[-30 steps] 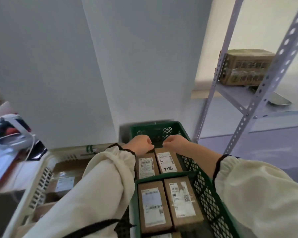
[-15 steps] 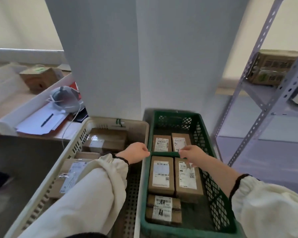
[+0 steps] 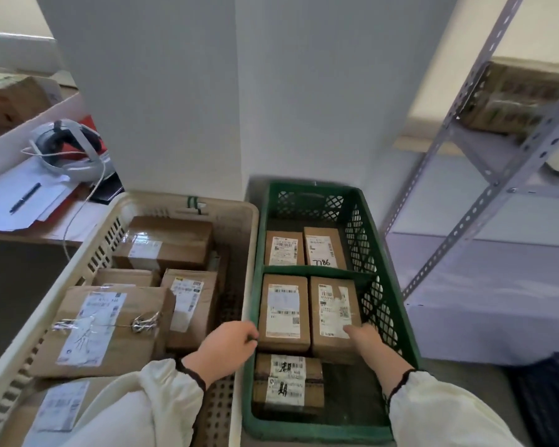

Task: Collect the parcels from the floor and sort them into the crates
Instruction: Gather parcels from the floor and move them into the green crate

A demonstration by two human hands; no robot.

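Note:
A green crate [image 3: 397, 321] stands on the right and holds several small brown parcels. Two lie beyond its divider, two in the middle, and one parcel [image 3: 288, 385] lies crosswise at the near end. My left hand [image 3: 226, 348] has curled fingers at the crate's left rim, beside the left middle parcel [image 3: 284, 312]; I see nothing held in it. My right hand [image 3: 367, 341] rests its fingers on the near end of the right middle parcel [image 3: 333, 314]. A beige crate [image 3: 188, 201] on the left holds several larger parcels, one of them tied with string [image 3: 104, 327].
A grey wall corner rises right behind both crates. A perforated metal shelf frame [image 3: 484, 175] stands on the right with a carton [image 3: 523, 95] on it. At the left, a desk holds papers, a pen [image 3: 25, 197] and a white headset [image 3: 68, 150]. A dark crate [image 3: 549, 398] is at the lower right.
Both hands have drawn back from the far compartment of the green crate to the near end of the middle pair of parcels. The view has tilted down and left, showing the beige crate.

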